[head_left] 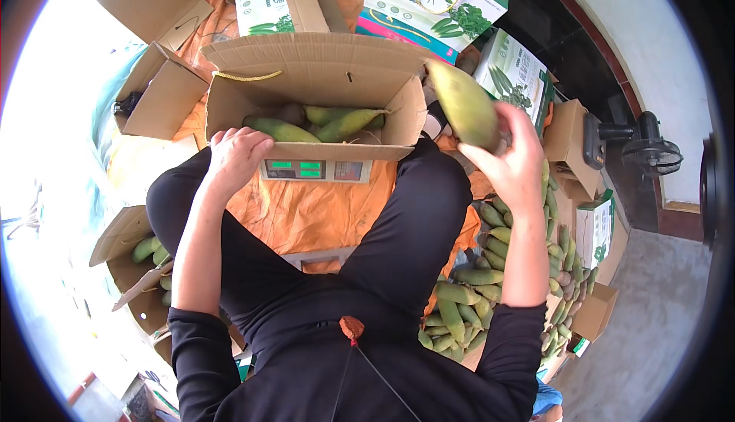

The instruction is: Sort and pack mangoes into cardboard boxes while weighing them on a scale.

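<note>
A large green radish is raised in my right hand, just right of an open cardboard box. My fingers and thumb close around its lower end. My left hand grips the near rim of the box at its left corner, fingers curled over the edge. Inside the box lie several green radishes, partly hidden by the near wall. The box rests on a weighing scale with a lit green display, between my knees.
A pile of green radishes spreads at my right. Another open box with radishes stands at my left. Printed cartons are at the back, on an orange sheet. A small black fan stands far right.
</note>
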The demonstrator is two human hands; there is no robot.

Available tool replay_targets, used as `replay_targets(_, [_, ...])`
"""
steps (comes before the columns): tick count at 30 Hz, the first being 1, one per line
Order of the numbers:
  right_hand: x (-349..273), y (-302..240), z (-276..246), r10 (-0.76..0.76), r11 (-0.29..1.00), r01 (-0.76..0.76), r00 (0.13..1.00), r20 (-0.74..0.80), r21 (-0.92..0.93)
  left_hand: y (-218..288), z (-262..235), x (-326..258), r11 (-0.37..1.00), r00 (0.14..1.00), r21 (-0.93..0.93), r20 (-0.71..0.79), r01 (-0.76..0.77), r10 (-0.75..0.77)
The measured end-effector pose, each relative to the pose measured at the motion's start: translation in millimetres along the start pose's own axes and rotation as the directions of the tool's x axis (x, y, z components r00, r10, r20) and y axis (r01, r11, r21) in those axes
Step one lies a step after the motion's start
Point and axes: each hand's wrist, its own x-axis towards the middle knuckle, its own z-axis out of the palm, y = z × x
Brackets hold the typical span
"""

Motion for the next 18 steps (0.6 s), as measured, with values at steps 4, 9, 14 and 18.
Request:
replay_targets(4, [43, -42, 47, -0.158, 0.98, 0.175, 0.973, 0.168, -0.093, 1, 2, 0, 1.0, 1.0, -0.004, -0.021, -0.009, 0.009])
replay_targets(9, [57, -59, 105, -0.228, 0.949, 0.268, 0.947, 0.227, -0.164, -1, 6, 1, 1.0, 1.0, -0.02, -0.02, -0.015, 0.015])
replay_targets(14, [44, -15, 87, -0.142, 0.98, 0.139, 0.99, 0.016, 0.146, -4, 10, 4, 0.999, 0.999, 0.038, -0.032, -0.004, 0.005])
replay_targets(18, [-20, 65, 60, 0.275, 0.933, -0.278, 0.96, 0.046, 0.23, -2, 6, 5, 0.999, 1.0, 0.051, 0.001, -0.014, 0.014])
